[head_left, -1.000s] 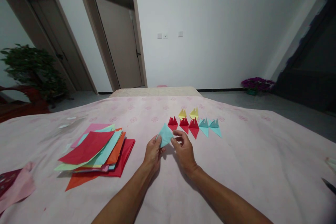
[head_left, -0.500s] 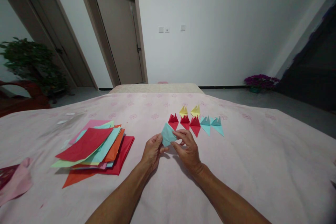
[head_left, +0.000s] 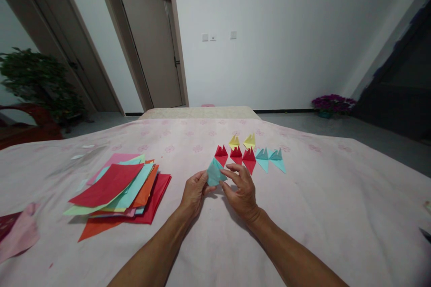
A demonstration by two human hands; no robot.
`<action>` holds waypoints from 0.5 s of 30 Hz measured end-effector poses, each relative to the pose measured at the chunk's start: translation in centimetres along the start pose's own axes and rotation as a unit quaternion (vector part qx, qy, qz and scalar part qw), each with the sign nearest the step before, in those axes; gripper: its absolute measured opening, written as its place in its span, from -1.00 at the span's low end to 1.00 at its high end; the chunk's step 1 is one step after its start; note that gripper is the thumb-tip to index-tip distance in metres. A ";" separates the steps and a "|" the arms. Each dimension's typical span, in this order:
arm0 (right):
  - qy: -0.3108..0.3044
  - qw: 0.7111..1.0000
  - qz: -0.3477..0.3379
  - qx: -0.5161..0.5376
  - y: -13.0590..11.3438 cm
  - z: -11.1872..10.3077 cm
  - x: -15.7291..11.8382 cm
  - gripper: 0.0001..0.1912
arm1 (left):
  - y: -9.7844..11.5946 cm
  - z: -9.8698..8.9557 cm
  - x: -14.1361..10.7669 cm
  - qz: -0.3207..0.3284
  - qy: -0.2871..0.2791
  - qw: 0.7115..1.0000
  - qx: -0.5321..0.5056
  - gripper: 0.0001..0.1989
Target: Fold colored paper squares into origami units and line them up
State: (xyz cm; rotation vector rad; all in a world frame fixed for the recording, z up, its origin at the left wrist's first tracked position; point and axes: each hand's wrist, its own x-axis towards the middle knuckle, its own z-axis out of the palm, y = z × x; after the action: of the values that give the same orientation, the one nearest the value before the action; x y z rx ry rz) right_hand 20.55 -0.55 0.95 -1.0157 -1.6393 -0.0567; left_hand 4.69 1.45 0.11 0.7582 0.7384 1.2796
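A light blue folded paper (head_left: 214, 174) is held above the cloth, one corner pointing up and a flap standing out on its right. My left hand (head_left: 195, 192) pinches its left edge between thumb and fingers. At its right side, my right hand (head_left: 240, 190) has its thumb and fingertips against the flap, fingers bent. Just behind stand folded paper figures: red ones (head_left: 249, 157), light blue ones (head_left: 263, 157) and yellow ones (head_left: 249, 141).
On the left lies a loose stack of coloured paper sheets (head_left: 107, 188). A pink cloth (head_left: 23, 235) is at the far left edge. Thin clear plastic (head_left: 81, 159) lies behind the stack. A dark object (head_left: 424, 235) shows at the right edge.
The fingers of my right hand have spread a little, and the right flap of the light blue paper now stands out more. My left hand keeps its hold. The view has shifted slightly.
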 end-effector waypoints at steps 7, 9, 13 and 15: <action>-0.007 1.000 0.024 0.009 -0.3 0.0 0.3 -0.64 | 0.0 -0.1 0.2 0.005 -0.003 0.999 0.037 -0.55; -0.009 1.000 0.023 0.010 -0.3 0.0 0.4 -0.62 | 0.0 -0.2 0.2 0.009 -0.009 0.999 0.051 -0.55; -0.009 1.000 0.020 -0.006 0.0 0.0 0.2 -0.56 | -0.1 -0.3 0.3 0.012 -0.011 0.997 0.071 -0.55; -0.009 1.000 0.011 -0.018 0.1 0.1 0.1 -0.55 | -0.2 -0.3 0.4 0.015 -0.009 0.997 0.075 -0.55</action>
State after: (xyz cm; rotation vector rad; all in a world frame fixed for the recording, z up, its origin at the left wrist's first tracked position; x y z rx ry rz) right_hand 20.56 -0.38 0.98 -1.0640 -1.6484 -0.0631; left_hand 4.56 1.82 -0.27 0.9041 0.8164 1.2529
